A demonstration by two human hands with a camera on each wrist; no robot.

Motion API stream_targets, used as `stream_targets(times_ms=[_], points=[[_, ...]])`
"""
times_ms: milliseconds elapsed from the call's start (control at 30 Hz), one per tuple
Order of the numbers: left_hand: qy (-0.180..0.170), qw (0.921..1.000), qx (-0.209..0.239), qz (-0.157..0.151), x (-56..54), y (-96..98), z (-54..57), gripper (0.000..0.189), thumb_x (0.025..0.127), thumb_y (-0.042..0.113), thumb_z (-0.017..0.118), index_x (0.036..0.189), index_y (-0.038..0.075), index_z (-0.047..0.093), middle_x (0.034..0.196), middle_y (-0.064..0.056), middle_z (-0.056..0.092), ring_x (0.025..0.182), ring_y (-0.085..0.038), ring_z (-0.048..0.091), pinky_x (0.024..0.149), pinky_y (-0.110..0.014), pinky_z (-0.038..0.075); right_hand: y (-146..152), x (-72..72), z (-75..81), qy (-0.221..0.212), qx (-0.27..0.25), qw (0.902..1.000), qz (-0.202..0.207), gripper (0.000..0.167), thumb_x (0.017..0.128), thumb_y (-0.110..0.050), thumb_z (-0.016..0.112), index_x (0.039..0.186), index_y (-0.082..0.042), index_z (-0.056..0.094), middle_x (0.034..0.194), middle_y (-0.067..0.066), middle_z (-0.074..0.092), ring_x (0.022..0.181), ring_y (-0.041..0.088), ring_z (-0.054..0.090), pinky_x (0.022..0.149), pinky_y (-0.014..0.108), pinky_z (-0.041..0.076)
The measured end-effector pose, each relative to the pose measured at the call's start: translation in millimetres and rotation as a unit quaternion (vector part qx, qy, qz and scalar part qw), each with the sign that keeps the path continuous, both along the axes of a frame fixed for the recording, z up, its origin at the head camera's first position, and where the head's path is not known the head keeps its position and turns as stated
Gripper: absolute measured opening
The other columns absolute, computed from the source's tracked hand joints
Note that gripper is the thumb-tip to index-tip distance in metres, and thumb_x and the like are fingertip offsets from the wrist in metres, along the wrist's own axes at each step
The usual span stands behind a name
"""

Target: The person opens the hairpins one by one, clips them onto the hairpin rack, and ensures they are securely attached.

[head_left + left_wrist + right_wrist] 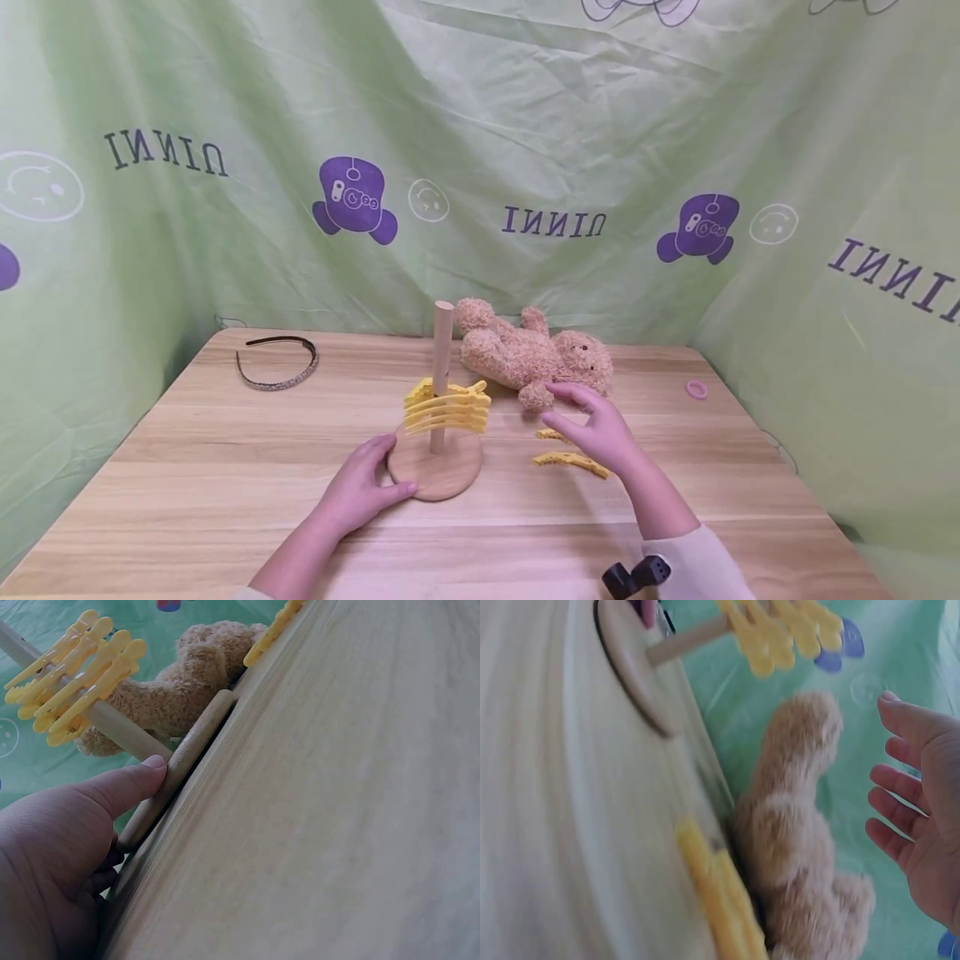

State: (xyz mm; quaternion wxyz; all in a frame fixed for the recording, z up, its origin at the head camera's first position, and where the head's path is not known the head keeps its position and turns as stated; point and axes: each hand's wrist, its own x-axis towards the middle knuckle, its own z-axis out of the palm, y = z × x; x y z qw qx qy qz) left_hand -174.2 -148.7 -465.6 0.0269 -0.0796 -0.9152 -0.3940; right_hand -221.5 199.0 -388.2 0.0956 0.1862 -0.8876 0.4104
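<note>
My left hand (360, 492) holds the edge of a round wooden base (442, 479), its thumb on top and its fingers around the side. From this base rises an upright wooden post (443, 342), with several yellow alligator hair clips (447, 410) clamped around it. In the left wrist view the thumb presses near the foot of the post. My right hand (603, 433) hovers with fingers spread and nothing in its grasp. Two loose yellow hair clips (572, 461) lie on the table below it, one partly hidden by the hand.
A light brown teddy bear (517, 354) lies on its side at the table's back edge, behind the post. At the back left rests a dark glittery headband (285, 383), and a small pink ring (697, 390) lies far right. Green printed fabric (480, 108) hangs around the wooden table (225, 467).
</note>
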Motion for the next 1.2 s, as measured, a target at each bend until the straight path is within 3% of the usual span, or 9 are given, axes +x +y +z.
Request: stream_targets(times_ms=[267, 500, 800, 1067, 1200], points=[[0.002, 1.0, 0.003, 0.0, -0.2, 0.2, 0.6, 0.088, 0.075, 0.041, 0.083, 0.139, -0.009, 0.047, 0.145, -0.027, 0.047, 0.137, -0.046, 0.04, 0.116, -0.059, 0.03, 35, 10.8, -25.3, -0.017, -0.002, 0.9986, -0.05, 0.047, 0.087, -0.02, 0.073, 0.13, -0.004, 0.061, 0.128, 0.019, 0.062, 0.115, 0.04, 0.057, 0.098, 0.059, 0.048], [0.006, 1.0, -0.001, 0.002, -0.4, 0.2, -0.9, 0.088, 0.075, 0.041, 0.083, 0.138, -0.009, 0.047, 0.144, -0.028, 0.047, 0.136, -0.046, 0.041, 0.116, -0.059, 0.031, 56, 18.6, -43.8, -0.039, 0.035, 0.9953, -0.081, 0.05, 0.087, -0.025, 0.073, 0.13, -0.004, 0.06, 0.127, 0.021, 0.062, 0.115, 0.04, 0.058, 0.1, 0.06, 0.046], [0.004, 1.0, 0.002, 0.005, -1.4, 0.7, -1.1, 0.088, 0.075, 0.04, 0.083, 0.139, -0.009, 0.047, 0.145, -0.028, 0.046, 0.137, -0.046, 0.04, 0.116, -0.059, 0.03, 69, 21.9, -59.2, -0.057, 0.045, 0.9935, -0.088, 0.051, 0.085, -0.027, 0.076, 0.127, -0.004, 0.062, 0.12, 0.015, 0.065, 0.113, 0.035, 0.061, 0.1, 0.054, 0.05], [0.007, 1.0, -0.002, 0.003, 0.5, 1.1, 0.7, 0.088, 0.074, 0.041, 0.083, 0.138, -0.009, 0.048, 0.144, -0.028, 0.047, 0.136, -0.046, 0.041, 0.116, -0.059, 0.031, 75, 22.3, -67.2, -0.031, 0.09, 0.9914, -0.09, 0.046, 0.08, -0.027, 0.08, 0.118, -0.005, 0.067, 0.113, 0.009, 0.069, 0.106, 0.029, 0.063, 0.098, 0.054, 0.05], [0.005, 1.0, -0.002, 0.002, 0.6, 0.9, 1.3, 0.089, 0.074, 0.04, 0.083, 0.139, -0.009, 0.047, 0.145, -0.027, 0.047, 0.137, -0.046, 0.04, 0.116, -0.06, 0.031, 76, 22.0, -69.5, -0.031, 0.106, 0.9896, -0.092, 0.045, 0.077, -0.029, 0.082, 0.115, -0.008, 0.07, 0.111, 0.005, 0.068, 0.102, 0.023, 0.063, 0.096, 0.047, 0.052]])
